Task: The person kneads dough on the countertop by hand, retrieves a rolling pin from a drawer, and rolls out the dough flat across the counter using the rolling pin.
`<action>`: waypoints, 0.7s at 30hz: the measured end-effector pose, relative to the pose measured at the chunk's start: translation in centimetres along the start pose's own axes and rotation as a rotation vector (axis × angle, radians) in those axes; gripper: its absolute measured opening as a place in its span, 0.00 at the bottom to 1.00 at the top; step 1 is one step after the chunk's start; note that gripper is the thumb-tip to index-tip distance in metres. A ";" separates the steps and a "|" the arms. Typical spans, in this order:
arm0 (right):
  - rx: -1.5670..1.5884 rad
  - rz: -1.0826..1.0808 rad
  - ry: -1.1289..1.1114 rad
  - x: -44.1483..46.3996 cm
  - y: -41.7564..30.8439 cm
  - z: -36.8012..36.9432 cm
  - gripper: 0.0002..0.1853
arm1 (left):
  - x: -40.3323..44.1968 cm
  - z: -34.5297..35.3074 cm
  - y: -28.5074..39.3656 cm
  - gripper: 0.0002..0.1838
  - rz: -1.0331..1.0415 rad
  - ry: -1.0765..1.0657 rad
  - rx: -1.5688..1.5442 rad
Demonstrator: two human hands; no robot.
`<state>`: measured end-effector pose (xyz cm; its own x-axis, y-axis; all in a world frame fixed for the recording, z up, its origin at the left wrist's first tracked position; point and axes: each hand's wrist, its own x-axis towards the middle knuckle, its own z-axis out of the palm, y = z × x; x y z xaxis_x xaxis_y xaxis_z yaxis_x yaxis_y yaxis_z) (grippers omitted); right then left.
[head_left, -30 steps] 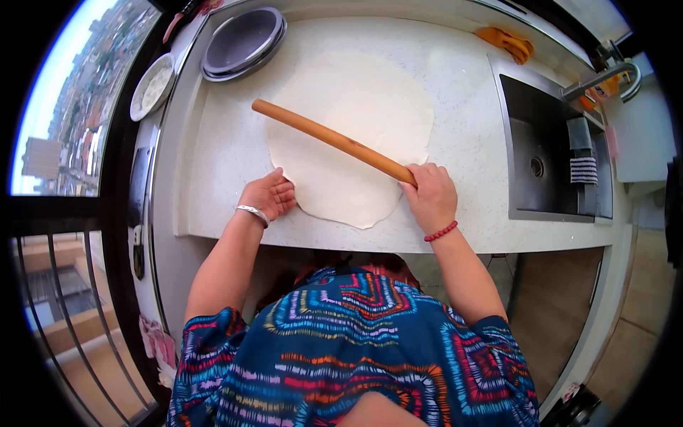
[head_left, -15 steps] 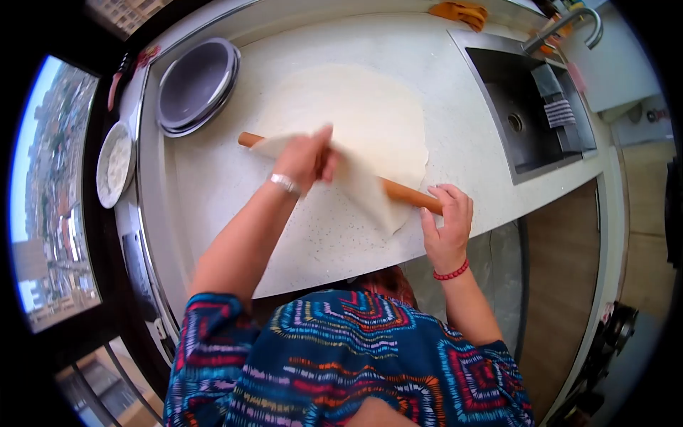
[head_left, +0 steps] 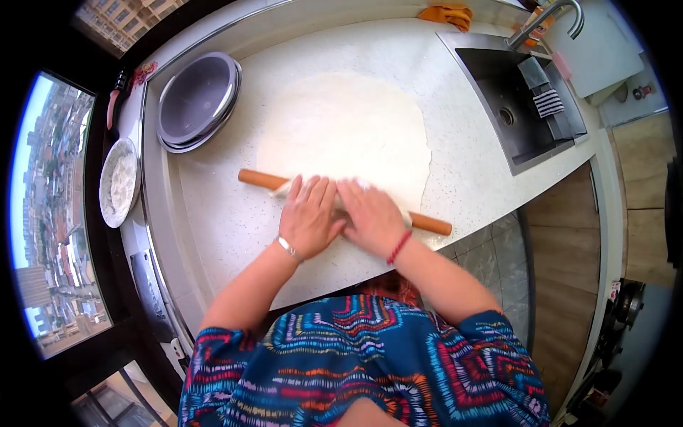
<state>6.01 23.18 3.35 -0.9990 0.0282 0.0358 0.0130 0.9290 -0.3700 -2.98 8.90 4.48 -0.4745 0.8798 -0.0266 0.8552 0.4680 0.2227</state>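
Observation:
A large, thin sheet of pale dough (head_left: 345, 128) lies on the white counter. Its near edge is wrapped round a wooden rolling pin (head_left: 431, 225), whose two ends stick out. On the wrapped middle of the pin rests my left hand (head_left: 309, 217), palm down, fingers stretched out. Beside it my right hand (head_left: 373, 216) also lies flat on the wrapped pin, its fingers pointing away from me. The thumbs are close together. The dough directly under both palms is hidden.
Stacked grey bowls (head_left: 198, 99) stand at the counter's left. Beyond the ledge are a bowl of white powder (head_left: 119, 183) and a cleaver (head_left: 151, 292). At the right is a sink (head_left: 509, 107); an orange cloth (head_left: 447, 16) lies behind it.
The dough's near edge has gone from flat to wrapped round the pin, which has moved nearer to me. My right hand has left the pin's end, and both hands now lie on its middle.

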 end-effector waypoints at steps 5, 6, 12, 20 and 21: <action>-0.002 -0.135 0.218 -3.9 -1.9 1.8 0.31 | -4.3 2.3 0.1 0.33 0.072 0.292 -0.089; -0.008 -0.068 0.214 -3.3 -1.3 1.9 0.31 | -3.4 2.1 -0.3 0.34 0.070 0.284 -0.091; -0.114 0.185 0.196 4.3 3.5 0.2 0.24 | 5.6 1.2 -1.3 0.37 0.045 0.201 -0.017; -0.191 -0.115 0.029 -4.3 -2.7 1.0 0.28 | -5.8 2.5 1.3 0.55 0.116 0.076 -0.051; -0.152 -0.087 0.014 -3.4 -1.5 1.0 0.28 | -4.0 2.9 1.0 0.55 0.098 0.102 -0.022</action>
<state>9.38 21.27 2.85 -0.9959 -0.0503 0.0750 -0.0658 0.9732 -0.2204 0.36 6.14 1.99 -0.4083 0.9078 0.0957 0.8945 0.3769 0.2406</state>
